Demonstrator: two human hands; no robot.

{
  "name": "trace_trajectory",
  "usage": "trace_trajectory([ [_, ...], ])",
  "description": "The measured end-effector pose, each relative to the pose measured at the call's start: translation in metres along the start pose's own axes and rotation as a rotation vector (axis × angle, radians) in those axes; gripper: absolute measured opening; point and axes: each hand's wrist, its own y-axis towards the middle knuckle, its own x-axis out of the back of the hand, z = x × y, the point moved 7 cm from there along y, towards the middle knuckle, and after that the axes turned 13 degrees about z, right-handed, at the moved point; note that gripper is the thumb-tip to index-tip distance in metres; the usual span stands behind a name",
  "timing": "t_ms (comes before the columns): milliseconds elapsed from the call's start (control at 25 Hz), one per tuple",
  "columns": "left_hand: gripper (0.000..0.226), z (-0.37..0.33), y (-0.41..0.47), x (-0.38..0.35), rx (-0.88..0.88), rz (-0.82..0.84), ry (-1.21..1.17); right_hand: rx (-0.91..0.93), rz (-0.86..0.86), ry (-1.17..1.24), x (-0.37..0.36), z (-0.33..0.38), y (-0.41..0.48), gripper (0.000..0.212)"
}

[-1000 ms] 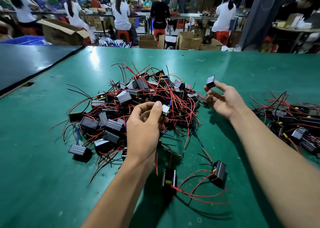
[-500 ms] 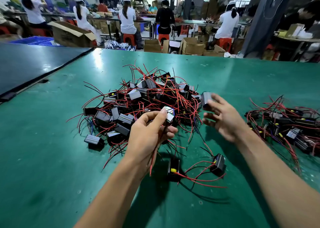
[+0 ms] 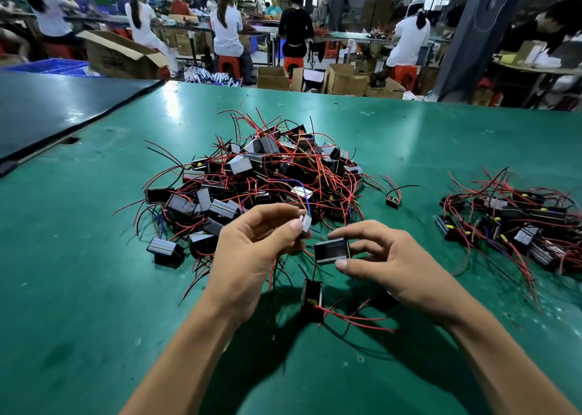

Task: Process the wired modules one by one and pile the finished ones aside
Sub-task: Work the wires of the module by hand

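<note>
Above the near edge of the green work surface (image 3: 94,288), the two hands have been brought together. A second ago the right hand (image 3: 384,257) was held out wide to the right with a small dark grey box-shaped module case (image 3: 331,251) raised at its fingertips; that case has since been carried inward and is now pinched between thumb and fingers, just beside the left hand (image 3: 252,254). The left hand is closed on a small pale rectangular wired core (image 3: 305,223), as it was before, with red and black leads hanging below it. Core and case are near each other but not yet joined, so the fitting step is judged to be about to start.

The large tangled heap of black modules with red wires (image 3: 252,175) lies just beyond the hands, apparently unprocessed. The smaller pile of wired modules (image 3: 516,222) sits well apart to the right, presumably the finished ones. One loose black module with red leads (image 3: 311,298) rests on the surface below the hands.
</note>
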Motion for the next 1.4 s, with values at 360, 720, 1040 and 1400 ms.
trace_trajectory([
  [360, 0.019, -0.008, -0.009, -0.02, -0.21, 0.056, 0.695, 0.042, 0.029, 0.273, -0.017, -0.009, -0.001, 0.037],
  [720, 0.017, -0.015, -0.017, -0.024, -0.369, -0.038, 0.76, 0.21, -0.079, 0.213, -0.019, 0.007, -0.002, 0.032],
  [1040, 0.014, -0.024, -0.022, -0.023, -0.453, -0.085, 0.752, 0.16, -0.11, 0.249, -0.024, 0.003, 0.0, 0.033],
  [1400, 0.015, -0.022, -0.022, -0.028, -0.501, -0.011, 0.879, 0.192, -0.098, 0.361, -0.021, 0.005, -0.005, 0.039],
])
